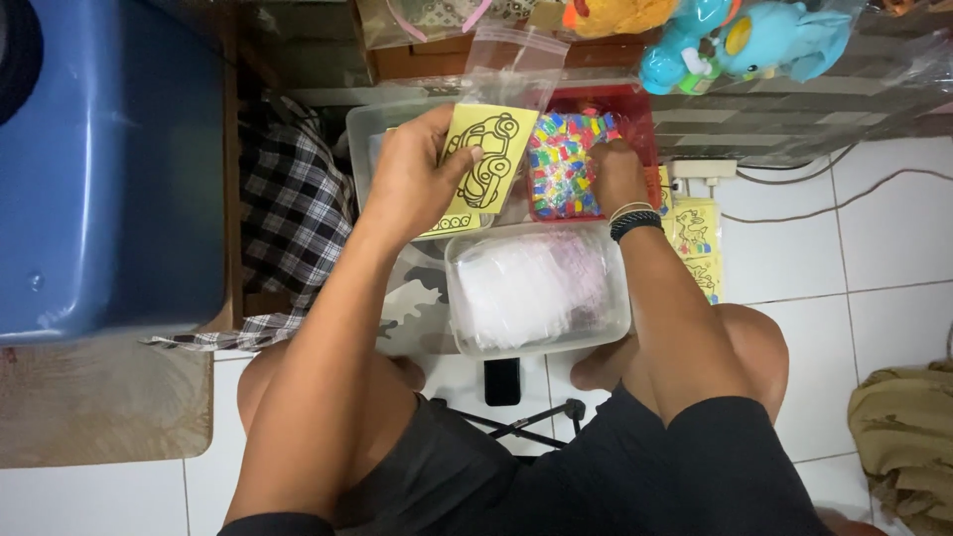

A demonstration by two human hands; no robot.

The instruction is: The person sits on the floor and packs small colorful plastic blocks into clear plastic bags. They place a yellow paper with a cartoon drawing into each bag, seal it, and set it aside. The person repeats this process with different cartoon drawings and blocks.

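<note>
My left hand (415, 177) holds a yellow card with a black car outline (486, 154) together with a clear zip bag (511, 65) above it. My right hand (615, 171), with bands on its wrist, reaches into a red tub (640, 104) full of small colourful packets (561, 164). Whether its fingers grip a packet is hidden. Below the hands sits a clear plastic box (536, 293) holding clear bags. Behind the card stands another clear box (362, 129).
A large blue bin (109, 169) stands at the left beside checked cloth (293, 213). More yellow cards (695, 243) lie on the white tile floor at right. Plush and plastic toys (735, 40) sit at top right. A phone and tripod (506, 392) rest between my knees.
</note>
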